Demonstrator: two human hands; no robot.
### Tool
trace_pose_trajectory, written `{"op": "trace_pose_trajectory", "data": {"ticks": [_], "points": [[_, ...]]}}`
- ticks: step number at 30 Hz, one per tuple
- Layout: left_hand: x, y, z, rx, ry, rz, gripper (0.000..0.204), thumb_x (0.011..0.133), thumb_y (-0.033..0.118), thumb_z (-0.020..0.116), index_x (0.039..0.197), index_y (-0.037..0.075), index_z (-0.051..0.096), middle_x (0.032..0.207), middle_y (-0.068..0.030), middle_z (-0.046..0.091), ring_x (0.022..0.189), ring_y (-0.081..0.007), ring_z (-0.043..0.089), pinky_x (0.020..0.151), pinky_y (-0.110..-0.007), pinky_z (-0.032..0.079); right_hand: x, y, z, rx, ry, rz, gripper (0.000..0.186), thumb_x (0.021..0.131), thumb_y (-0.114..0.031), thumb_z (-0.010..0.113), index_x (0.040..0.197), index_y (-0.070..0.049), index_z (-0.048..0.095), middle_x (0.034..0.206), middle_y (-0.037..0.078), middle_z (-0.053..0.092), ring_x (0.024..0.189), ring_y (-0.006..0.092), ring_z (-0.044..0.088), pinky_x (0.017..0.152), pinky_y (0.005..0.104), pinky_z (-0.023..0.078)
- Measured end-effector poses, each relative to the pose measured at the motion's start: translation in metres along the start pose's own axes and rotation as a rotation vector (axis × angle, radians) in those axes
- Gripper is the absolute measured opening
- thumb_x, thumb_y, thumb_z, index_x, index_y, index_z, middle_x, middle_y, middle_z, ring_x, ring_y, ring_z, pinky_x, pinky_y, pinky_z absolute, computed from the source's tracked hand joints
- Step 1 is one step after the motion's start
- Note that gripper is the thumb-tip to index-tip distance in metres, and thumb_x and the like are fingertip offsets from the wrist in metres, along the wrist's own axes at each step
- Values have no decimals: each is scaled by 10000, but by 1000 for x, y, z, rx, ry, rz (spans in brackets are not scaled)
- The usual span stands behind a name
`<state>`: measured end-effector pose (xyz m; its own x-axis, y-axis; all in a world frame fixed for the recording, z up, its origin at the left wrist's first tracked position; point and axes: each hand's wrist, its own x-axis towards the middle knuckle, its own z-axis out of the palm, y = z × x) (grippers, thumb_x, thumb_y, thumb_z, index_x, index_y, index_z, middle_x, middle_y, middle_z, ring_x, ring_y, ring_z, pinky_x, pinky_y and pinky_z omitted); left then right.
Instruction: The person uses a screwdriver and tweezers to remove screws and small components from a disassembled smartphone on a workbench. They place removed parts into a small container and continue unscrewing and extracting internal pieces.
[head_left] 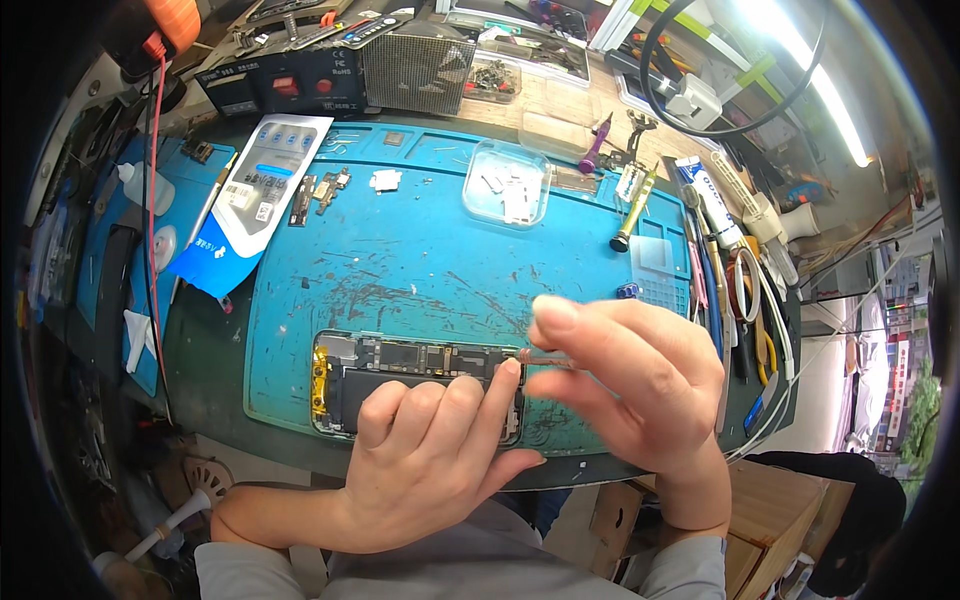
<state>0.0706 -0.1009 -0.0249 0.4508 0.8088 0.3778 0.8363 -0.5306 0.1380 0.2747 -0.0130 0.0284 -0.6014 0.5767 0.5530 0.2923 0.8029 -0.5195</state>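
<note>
An opened smartphone (400, 355) lies on a blue work mat (390, 270), its circuit board, black battery and a yellow-taped left end exposed. My left hand (430, 450) rests over its near edge, index finger stretched to the right end, other fingers bent and thumb apart. Just right of that fingertip, my right hand (645, 380) is bent around a thin reddish-brown tool (545, 360). The tool's tip points at the phone's right end; its other end disappears among my fingers, and its exact kind is unclear.
Beyond the phone sits a clear plastic box (507, 185) of small metal shields. Screwdrivers, including a yellow-green one (635, 205), lie to the right near pliers (765, 350). A blue-white package (250, 205) and a white bottle (147, 188) are at left; a black device (285, 88) stands behind.
</note>
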Motion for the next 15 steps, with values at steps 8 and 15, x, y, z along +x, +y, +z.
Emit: {"op": "trace_pose_trajectory", "data": {"ticks": [8, 15], "points": [[1, 0, -1, 14, 5, 9, 629, 957, 547, 634, 1357, 66, 701, 1063, -11, 596, 944, -164, 525, 909, -386, 348, -2, 1, 7, -88, 31, 49, 567, 836, -84, 863, 1334, 52, 628, 1208, 226, 748, 823, 257, 761, 660, 323, 644], [0, 1, 0, 8, 9, 13, 638, 953, 553, 635, 1354, 61, 702, 1073, -17, 601, 945, -164, 526, 908, -386, 348, 2, 2, 6, -54, 3, 16, 535, 897, -71, 812, 1377, 51, 610, 1259, 251, 722, 948, 305, 768, 770, 362, 652]]}}
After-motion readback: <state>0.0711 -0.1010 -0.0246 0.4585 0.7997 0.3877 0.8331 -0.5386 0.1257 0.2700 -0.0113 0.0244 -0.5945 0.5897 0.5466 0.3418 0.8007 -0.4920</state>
